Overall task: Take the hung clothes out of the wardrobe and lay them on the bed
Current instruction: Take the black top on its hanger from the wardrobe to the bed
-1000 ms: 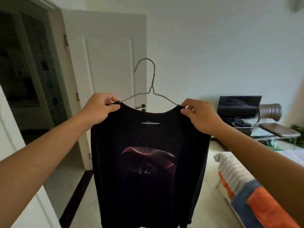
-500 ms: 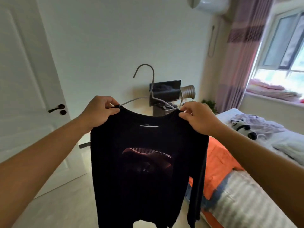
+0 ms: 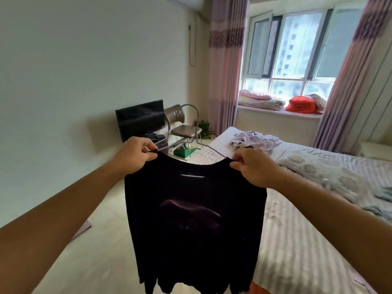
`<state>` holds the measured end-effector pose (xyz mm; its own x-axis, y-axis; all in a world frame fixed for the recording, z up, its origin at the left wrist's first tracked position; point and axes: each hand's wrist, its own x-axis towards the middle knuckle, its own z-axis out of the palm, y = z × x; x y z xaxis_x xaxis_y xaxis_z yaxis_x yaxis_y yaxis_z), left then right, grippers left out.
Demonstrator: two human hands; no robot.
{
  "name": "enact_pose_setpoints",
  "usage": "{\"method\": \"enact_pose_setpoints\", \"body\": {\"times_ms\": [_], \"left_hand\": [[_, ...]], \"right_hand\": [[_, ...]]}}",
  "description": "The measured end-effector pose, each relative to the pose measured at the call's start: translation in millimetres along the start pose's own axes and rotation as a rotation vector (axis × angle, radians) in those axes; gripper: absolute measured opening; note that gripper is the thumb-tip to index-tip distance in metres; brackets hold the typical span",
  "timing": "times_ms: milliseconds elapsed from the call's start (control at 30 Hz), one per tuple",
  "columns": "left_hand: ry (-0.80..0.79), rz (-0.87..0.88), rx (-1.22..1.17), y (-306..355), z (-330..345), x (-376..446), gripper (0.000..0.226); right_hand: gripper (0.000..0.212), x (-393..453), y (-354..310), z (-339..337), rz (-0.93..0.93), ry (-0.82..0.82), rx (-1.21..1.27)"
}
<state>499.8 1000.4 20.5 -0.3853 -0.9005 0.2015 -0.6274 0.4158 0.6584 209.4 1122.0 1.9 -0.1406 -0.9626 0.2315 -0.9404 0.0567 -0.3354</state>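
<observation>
A black long-sleeved shirt (image 3: pixel 195 219) with a reddish print hangs in front of me on a thin wire hanger (image 3: pixel 214 150). My left hand (image 3: pixel 135 155) pinches its left shoulder and my right hand (image 3: pixel 252 166) pinches its right shoulder, holding it up at chest height. The hanger's hook is hard to make out against the chair behind it. The bed (image 3: pixel 297 240), with a striped sheet, lies to the right of the shirt, its near corner just behind the hanging fabric. The wardrobe is out of view.
Crumpled lilac clothes (image 3: pixel 254 140) and a flowered quilt (image 3: pixel 331 177) lie on the bed. A dark monitor (image 3: pixel 140 119), a metal chair (image 3: pixel 184 128) and a potted plant (image 3: pixel 204 128) stand by the far wall. Folded bedding (image 3: pixel 275 100) sits on the window sill. Bare floor (image 3: pixel 95 240) lies to the left.
I have turned right, from the doorway toward the bed and window. Both hands keep the same pinch on the shirt's shoulders, now held lower against the bed.
</observation>
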Motion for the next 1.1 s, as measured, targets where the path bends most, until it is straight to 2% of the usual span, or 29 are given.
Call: {"method": "enact_pose_setpoints", "body": {"times_ms": [167, 400, 700, 933, 1100], "left_hand": [[-0.098, 0.007, -0.041, -14.3, 47.0, 71.5, 0.010], [-0.211, -0.028, -0.052, -34.2, 124.1, 169.6, 0.011], [-0.246, -0.101, 0.042, -55.5, 229.7, 277.1, 0.012], [-0.287, -0.134, 0.050, -60.5, 286.0, 353.7, 0.016], [-0.333, -0.125, 0.031, -67.3, 326.5, 419.0, 0.010]], "right_hand": [[0.009, 28.6, 36.7, 22.9, 0.140, -0.056, -0.049], [0.011, 89.2, 109.4, 61.9, 0.199, -0.098, -0.043], [0.018, 176.5, 210.4, 108.2, 0.198, -0.197, -0.072], [0.020, 235.3, 268.8, 122.5, 0.220, -0.244, -0.105], [0.017, 284.7, 313.7, 143.7, 0.302, -0.265, -0.111]]}}
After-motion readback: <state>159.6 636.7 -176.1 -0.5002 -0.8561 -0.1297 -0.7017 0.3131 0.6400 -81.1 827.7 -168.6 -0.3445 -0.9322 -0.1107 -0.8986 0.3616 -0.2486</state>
